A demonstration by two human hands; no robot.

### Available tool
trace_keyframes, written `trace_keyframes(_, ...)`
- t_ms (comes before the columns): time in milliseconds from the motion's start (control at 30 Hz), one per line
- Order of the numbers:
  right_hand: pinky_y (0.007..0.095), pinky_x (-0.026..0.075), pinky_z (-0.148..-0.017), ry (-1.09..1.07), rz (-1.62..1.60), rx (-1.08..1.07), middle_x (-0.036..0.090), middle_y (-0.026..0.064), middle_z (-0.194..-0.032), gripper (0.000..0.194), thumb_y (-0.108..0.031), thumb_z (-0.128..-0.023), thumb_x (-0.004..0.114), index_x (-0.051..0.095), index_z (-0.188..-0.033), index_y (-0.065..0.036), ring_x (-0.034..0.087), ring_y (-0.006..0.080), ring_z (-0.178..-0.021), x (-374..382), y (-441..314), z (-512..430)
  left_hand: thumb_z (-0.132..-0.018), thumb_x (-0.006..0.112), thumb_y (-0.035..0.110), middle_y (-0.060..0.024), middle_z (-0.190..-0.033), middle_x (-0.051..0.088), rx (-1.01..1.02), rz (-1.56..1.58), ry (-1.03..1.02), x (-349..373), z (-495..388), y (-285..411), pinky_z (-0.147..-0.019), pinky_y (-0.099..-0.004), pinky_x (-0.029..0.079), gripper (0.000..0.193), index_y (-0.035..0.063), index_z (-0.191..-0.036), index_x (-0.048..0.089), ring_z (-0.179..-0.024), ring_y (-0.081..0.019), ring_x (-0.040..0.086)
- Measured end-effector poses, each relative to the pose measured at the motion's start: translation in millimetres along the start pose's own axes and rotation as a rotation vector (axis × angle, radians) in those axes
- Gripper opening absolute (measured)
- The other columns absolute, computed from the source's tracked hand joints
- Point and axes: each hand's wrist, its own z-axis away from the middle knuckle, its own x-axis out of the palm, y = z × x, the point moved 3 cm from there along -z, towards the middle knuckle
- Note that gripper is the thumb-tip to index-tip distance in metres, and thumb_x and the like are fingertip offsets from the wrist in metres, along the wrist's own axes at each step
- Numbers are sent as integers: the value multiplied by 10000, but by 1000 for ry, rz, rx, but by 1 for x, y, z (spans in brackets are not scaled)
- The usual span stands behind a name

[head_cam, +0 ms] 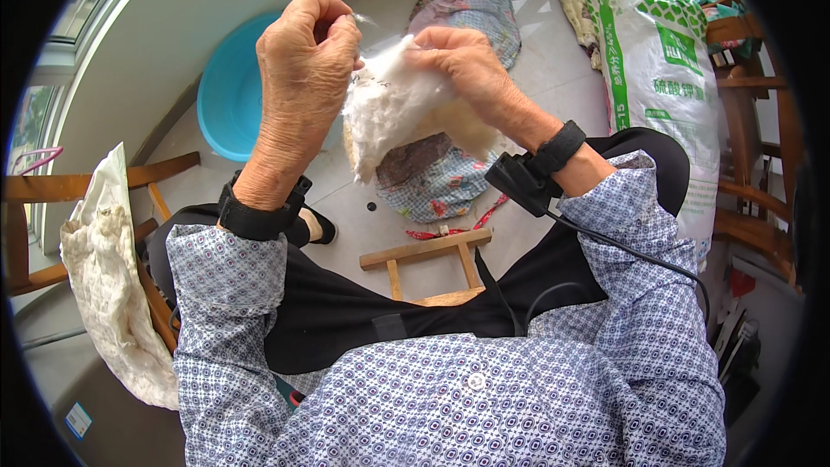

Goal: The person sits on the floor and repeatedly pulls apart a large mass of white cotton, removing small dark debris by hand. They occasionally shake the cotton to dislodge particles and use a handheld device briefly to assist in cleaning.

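A wad of white cotton batting (392,100) hangs in front of me, fluffy on top and yellowish on its lower right part. My right hand (460,61) pinches its upper right edge between thumb and fingers. To the left, my left hand (311,45) is raised with its fingers curled, and a small white tuft (366,18) sticks out from the pinch of thumb and forefinger. Its lower fingers are close to the wad's left edge; whether they touch it I cannot tell. Dark thread-like bits show on the batting's upper left.
A blue plastic basin (227,97) stands on the floor at left. Patterned cloth pieces (434,181) lie beneath my hands. A wooden stool (428,251) is between my legs. A white-and-green woven sack (661,91) stands at right. Whitish cloth (110,285) hangs over a wooden chair (162,168).
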Motion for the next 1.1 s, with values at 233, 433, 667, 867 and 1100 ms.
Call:
trace_keyframes(233, 238, 512, -737, 9, -182, 21, 675, 46, -907, 155, -152, -943, 593, 650, -995, -18, 627, 92, -809, -5, 14, -6, -889, 530, 1, -77, -775, 638, -110, 107, 8, -21, -9, 1, -611, -260, 582, 133, -41, -955, 639, -643, -116, 645)
trace_keyframes(433, 269, 529, -816, -51, -366, 60, 673, 74, -1004, 162, -106, -964, 547, 607, -1069, 1, 648, 128, -892, -7, 20, -10, -822, 498, -9, -73, -757, 651, -200, 2, -248, -18, -7, -5, -686, -261, 538, 214, -34, -939, 676, -671, -127, 639)
trace_keyframes(667, 286, 557, -754, -4, -498, 87, 691, 93, -922, 114, -73, -940, 574, 628, -992, 13, 671, 138, -815, -7, 21, -10, -758, 670, 72, -102, -836, 657, -40, -206, -440, 2, 3, -13, -733, -294, 525, 178, -52, -884, 649, -760, -171, 643)
trace_keyframes(867, 282, 527, -867, -66, -500, 111, 673, 94, -1047, 167, -86, -964, 541, 607, -1090, 2, 657, 148, -933, -9, 23, -10, -796, 619, 52, -140, -818, 603, 214, -404, -334, 17, 13, -23, -667, -348, 498, 102, -33, -851, 614, -728, -280, 613)
trace_keyframes(1100, 283, 526, -865, -76, -509, 114, 676, 92, -1049, 171, -81, -963, 541, 612, -1094, 3, 654, 146, -941, -9, 27, -11, -813, 560, 38, -172, -833, 596, 256, -485, -320, 26, 18, -28, -669, -408, 493, 76, -19, -858, 582, -743, -359, 602)
